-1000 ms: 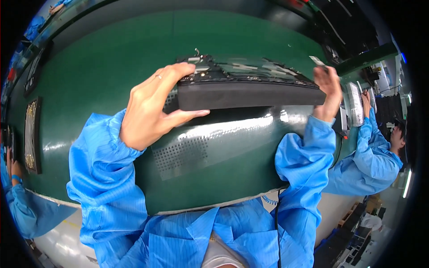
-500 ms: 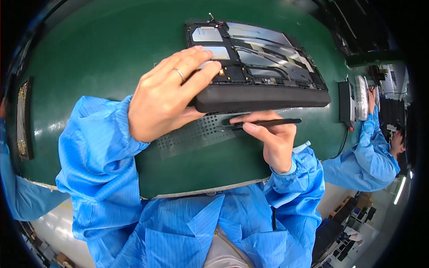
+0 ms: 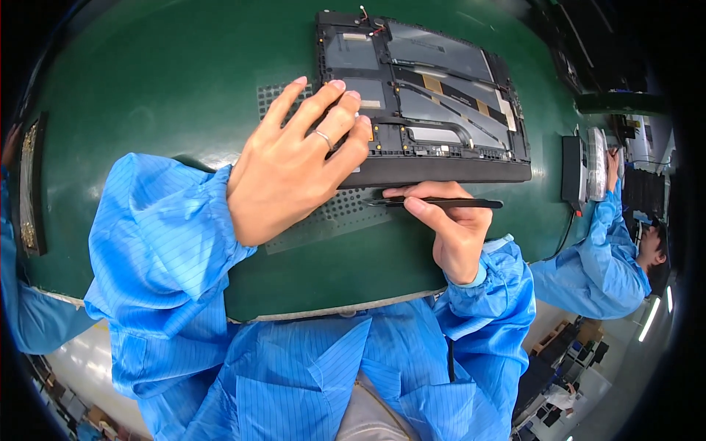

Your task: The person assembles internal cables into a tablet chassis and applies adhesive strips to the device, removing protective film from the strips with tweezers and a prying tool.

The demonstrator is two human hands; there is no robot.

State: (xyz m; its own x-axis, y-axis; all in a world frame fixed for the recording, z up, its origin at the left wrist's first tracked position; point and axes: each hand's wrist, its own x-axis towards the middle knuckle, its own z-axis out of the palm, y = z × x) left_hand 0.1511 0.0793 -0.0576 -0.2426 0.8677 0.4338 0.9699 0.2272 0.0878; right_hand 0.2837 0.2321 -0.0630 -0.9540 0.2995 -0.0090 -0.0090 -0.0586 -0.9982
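A black electronic device with its inside exposed (image 3: 441, 95) lies on the green table, showing grey flat panels, dark cables and small gold spots. My left hand (image 3: 298, 165) rests at the device's left near corner, palm down, fingers stretched and spread. Between the thumb and fingers of my right hand (image 3: 452, 220) is a pair of black tweezers (image 3: 478, 203), held level with the tips pointing left. Those tips hover over or touch a clear sheet with rows of dark dots (image 3: 342, 213); which, I cannot tell. The sheet runs partly beneath the device and my left hand.
A dark narrow tray of brass-coloured small parts (image 3: 29, 187) stands at the table's left edge. On the right are a black box with a cable (image 3: 572, 173) and a clear plastic-looking stack (image 3: 596, 162). Beyond them a person in blue (image 3: 599, 253) sits with a hand on the table.
The device's near edge has come down, so it lies flatter and shows more of its inside. My left hand has shifted slightly right with fingers more spread. The tweezers stay in my right hand.
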